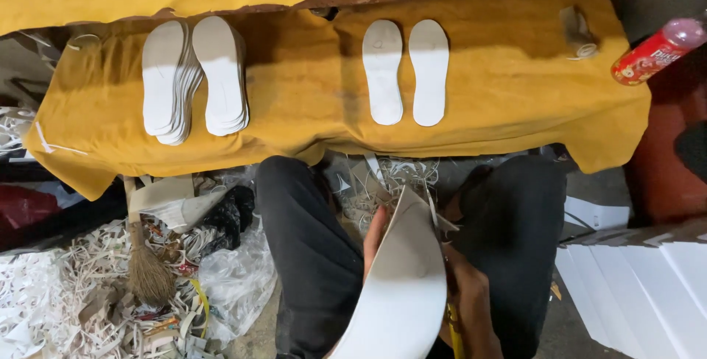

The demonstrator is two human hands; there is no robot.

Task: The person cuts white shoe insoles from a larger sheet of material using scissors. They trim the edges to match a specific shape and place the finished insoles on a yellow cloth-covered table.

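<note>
Yellow-covered bench carries 2 insole stacks and 2 single insoles. White sheet sits between the knees; left hand fingers grip it. Right hand fingers hold scissors at its edge.

— Colours on the bench?
— Mustard-yellow cloth, plain; white insoles, unpatterned, two stacks likewise white.
— Elsewhere?
— Red bottle with pinkish cap; black trousers; white sheet in hand; brown broom; white scraps.
</note>
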